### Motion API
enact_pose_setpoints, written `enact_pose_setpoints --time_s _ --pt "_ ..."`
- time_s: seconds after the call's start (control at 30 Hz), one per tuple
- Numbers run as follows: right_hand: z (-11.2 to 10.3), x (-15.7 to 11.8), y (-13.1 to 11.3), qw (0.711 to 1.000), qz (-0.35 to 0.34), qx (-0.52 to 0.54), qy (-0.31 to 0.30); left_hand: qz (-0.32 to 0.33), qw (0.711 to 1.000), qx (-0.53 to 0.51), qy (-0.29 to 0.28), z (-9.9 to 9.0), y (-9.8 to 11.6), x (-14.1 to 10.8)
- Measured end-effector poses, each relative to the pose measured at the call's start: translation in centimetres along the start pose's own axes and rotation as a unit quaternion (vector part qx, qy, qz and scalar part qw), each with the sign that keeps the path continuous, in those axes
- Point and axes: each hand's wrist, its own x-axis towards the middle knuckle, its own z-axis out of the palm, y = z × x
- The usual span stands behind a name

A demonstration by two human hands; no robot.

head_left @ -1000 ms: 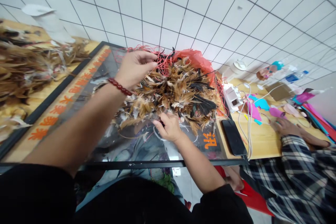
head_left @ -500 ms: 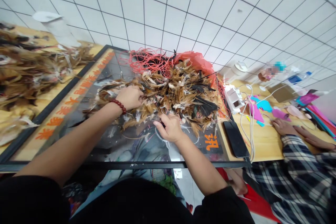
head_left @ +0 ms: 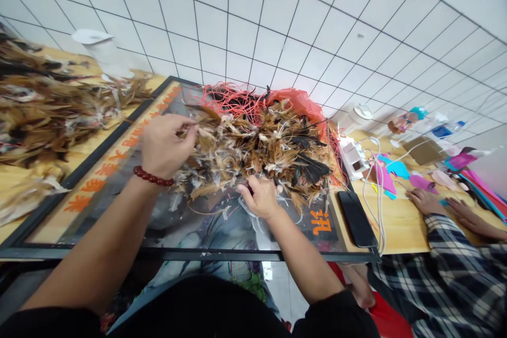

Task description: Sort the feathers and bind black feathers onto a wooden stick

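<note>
A heap of brown, white and black feathers (head_left: 257,142) lies on the glass panel (head_left: 190,232) in front of me. My left hand (head_left: 168,142), with a dark red bead bracelet (head_left: 152,176) at the wrist, is raised over the heap's left side; its thumb and fingers are pinched on a brown feather. At the near edge of the heap rests my right hand (head_left: 259,196), thumb pointing left and fingers curled among the feathers; what it holds, if anything, is hidden. Red strings (head_left: 229,101) and a red plastic bag (head_left: 299,103) lie behind the heap.
More feathers (head_left: 59,116) cover the wooden table at left, near a white container (head_left: 103,53). To the right are a black phone (head_left: 356,219), a white power strip (head_left: 352,156) with cables and coloured pieces (head_left: 398,168). Another person's hands (head_left: 425,202) rest on the table at far right.
My left hand has lifted away from the heap and moved left, now with a feather in its pinch. My right hand stays nearly in place. The whole view has shifted slightly.
</note>
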Motion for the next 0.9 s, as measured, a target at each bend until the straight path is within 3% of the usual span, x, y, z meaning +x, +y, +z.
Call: enact_pose_setpoints --time_s 0.13,0.3,0.43,0.6,0.77,0.9 --pt "0.1 0.0 0.1 1.000 0.015 -0.006 0.001 -0.123 0.949 -0.290 0.034 2.9 -0.2 -1.1" --pt "0.1 -0.1 0.2 0.999 0.051 -0.004 0.005 -0.116 0.912 -0.380 0.105 5.0 0.4 -1.9" --pt "0.1 0.0 0.2 0.994 0.093 0.057 0.026 -0.190 0.880 -0.435 0.015 6.2 1.5 -3.9" --pt "-0.3 0.3 0.2 0.966 0.174 0.171 0.082 -0.229 0.851 -0.463 -0.091 7.9 2.1 -6.3" --pt "-0.9 0.5 0.1 0.948 0.187 0.241 0.089 -0.198 0.866 -0.402 -0.221 9.0 1.0 -7.7" --pt "-0.9 0.4 -0.2 0.951 0.154 0.255 0.076 -0.154 0.892 -0.330 -0.269 9.1 0.8 -8.1"
